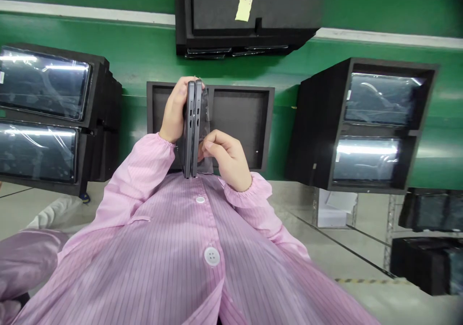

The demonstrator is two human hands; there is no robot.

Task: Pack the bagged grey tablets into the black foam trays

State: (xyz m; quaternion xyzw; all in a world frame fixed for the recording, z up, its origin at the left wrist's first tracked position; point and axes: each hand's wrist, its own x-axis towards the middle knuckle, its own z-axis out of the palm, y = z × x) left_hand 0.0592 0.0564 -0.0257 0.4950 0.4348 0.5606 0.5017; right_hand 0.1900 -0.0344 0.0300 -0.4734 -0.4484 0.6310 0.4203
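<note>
Two slim dark devices (191, 127) are held edge-on, pressed flat against each other, just in front of my pink striped coat. My left hand (174, 110) is wrapped round their left side, fingers curled over the top edge. My right hand (226, 157) is closed against their right side, fingertips pinching at a clear plastic film (205, 115) that clings to the right device. Behind the hands lies a shallow black foam tray (253, 122) with nothing visible in it.
Black foam trays holding film-covered screens are stacked at the left (43, 117) and right (376, 127) on the green surface (144, 60). Another black tray with a yellow tape strip (249, 21) sits at the top. A pink sleeve (25, 262) shows at bottom left.
</note>
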